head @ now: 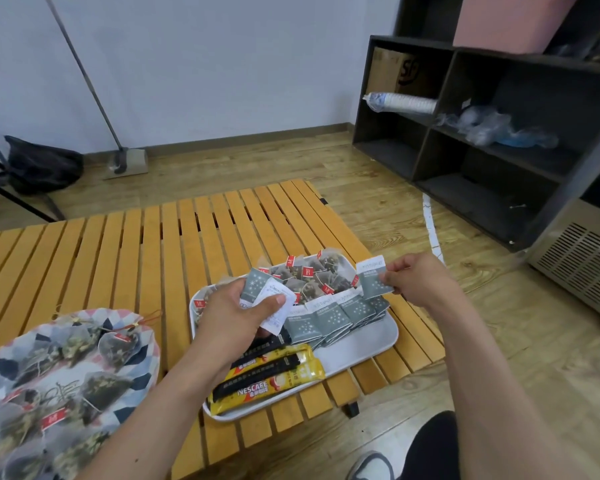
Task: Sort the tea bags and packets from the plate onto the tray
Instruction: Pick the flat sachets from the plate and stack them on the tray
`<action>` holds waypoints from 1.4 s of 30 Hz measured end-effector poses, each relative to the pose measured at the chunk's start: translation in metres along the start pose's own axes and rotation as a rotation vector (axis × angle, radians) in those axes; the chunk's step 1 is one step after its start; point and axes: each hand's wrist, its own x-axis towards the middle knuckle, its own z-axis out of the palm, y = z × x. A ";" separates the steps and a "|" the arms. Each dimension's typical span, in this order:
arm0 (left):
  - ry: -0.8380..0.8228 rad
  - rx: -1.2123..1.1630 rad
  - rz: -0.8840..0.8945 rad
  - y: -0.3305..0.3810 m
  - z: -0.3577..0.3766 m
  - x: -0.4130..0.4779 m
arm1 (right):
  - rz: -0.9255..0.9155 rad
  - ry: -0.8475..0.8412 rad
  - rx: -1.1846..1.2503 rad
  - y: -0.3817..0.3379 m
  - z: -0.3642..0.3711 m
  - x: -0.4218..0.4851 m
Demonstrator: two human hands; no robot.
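Over white tray (361, 344): right hand (416, 278) pinches star-printed grey packet (373, 280); left hand (229, 313) grips grey and white sachets (274, 301).

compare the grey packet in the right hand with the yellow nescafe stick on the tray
The grey packet is short and squarish with a white top band; the yellow Nescafe stick is long and narrow. The grey packet is pinched by the right hand; the stick lies flat on the white tray. Both are flat sachets.

Plate (146, 375) left on table (118, 254), tray (371, 344) right; tea bags (309, 275) tray's far end, packets (329, 317) middle, sticks (274, 379) near.
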 end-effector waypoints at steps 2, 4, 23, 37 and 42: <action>-0.010 -0.041 -0.034 -0.001 0.001 0.000 | 0.043 0.005 -0.038 0.006 0.000 0.007; -0.013 -0.073 -0.058 -0.001 0.002 0.001 | 0.096 -0.001 -0.068 0.009 0.001 0.011; -0.062 -0.230 -0.133 0.002 0.002 0.001 | 0.244 -0.052 -0.327 0.010 0.021 0.023; -0.042 -0.193 -0.063 0.007 0.002 -0.006 | -0.090 -0.525 0.352 -0.057 0.048 -0.067; -0.028 -0.137 -0.009 0.006 0.001 -0.004 | -0.036 -0.569 0.368 -0.056 0.041 -0.068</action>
